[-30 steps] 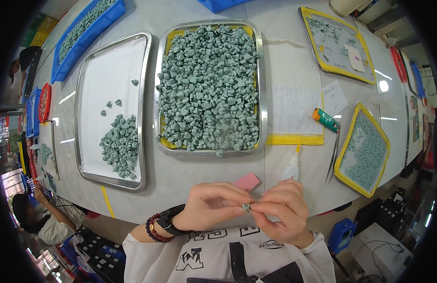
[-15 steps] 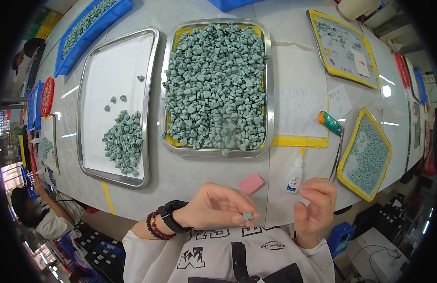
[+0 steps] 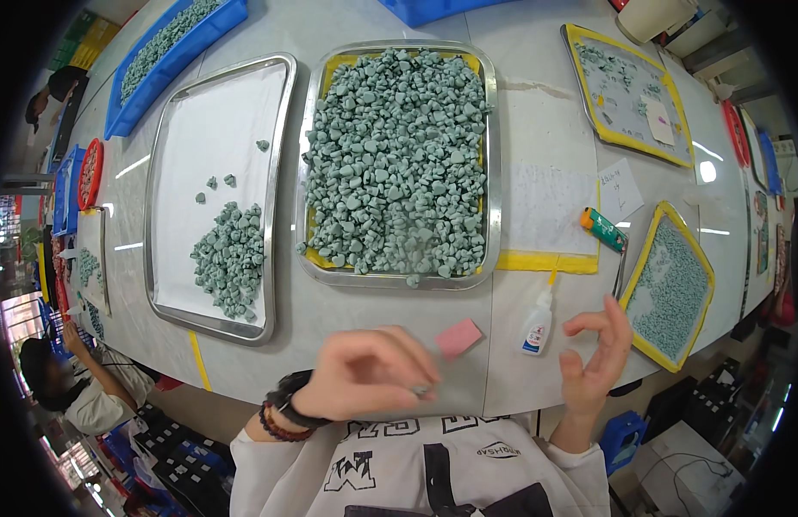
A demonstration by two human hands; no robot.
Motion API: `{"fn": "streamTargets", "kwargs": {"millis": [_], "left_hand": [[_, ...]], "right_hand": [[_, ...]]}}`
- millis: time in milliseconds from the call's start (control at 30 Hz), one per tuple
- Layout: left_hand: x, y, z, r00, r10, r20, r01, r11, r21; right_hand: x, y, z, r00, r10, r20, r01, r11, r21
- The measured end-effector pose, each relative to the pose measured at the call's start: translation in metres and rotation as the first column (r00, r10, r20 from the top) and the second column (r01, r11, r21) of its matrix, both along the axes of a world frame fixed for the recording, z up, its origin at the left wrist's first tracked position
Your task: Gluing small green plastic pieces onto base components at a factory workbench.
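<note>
Between the thumb and fingers of my left hand [image 3: 371, 372] is a small grey-green piece [image 3: 420, 391], mostly covered by the fingertips. Motion blurs this hand, which is above the table's front edge. Off to the right, my right hand [image 3: 595, 355] is raised, thumb and fingers apart, with nothing visible in it. The white glue bottle [image 3: 534, 332] with a yellow nozzle stands or lies nearest to it; I cannot tell which. A pink block [image 3: 458, 339] lies between the hands.
A metal tray [image 3: 494, 172] heaped with grey-green pieces lies ahead. The white-lined tray [image 3: 218, 129] at left holds a smaller pile. On the right are a green-and-orange tube [image 3: 604, 229] and yellow-edged trays [image 3: 679, 258]. A blue bin [image 3: 127, 112] stands far left; another person [image 3: 97, 388] sits at left.
My left hand has moved left and slightly up, still pinching the piece. My right hand has shifted right and up, its fingers spreading wider.
</note>
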State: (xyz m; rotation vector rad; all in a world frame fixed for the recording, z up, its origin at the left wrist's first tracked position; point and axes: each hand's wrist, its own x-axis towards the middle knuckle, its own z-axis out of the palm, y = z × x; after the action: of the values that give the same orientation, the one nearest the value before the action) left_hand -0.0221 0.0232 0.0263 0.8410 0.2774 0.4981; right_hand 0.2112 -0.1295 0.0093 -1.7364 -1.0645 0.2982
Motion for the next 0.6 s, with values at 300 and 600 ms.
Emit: {"fn": "streamTargets", "kwargs": {"millis": [300, 600], "left_hand": [[-0.037, 0.043, 0.013, 0.413, 0.909, -0.062, 0.257, -0.051, 0.965], [0.023, 0.016, -0.011, 0.612, 0.739, -0.282, 0.343, 0.073, 0.936]], "right_hand": [[0.014, 0.021, 0.015, 0.844, 0.391, 0.368, -0.172, 0.846, -0.505], [0.008, 0.013, 0.001, 0.877, 0.371, 0.306, -0.308, 0.922, -0.234]]}}
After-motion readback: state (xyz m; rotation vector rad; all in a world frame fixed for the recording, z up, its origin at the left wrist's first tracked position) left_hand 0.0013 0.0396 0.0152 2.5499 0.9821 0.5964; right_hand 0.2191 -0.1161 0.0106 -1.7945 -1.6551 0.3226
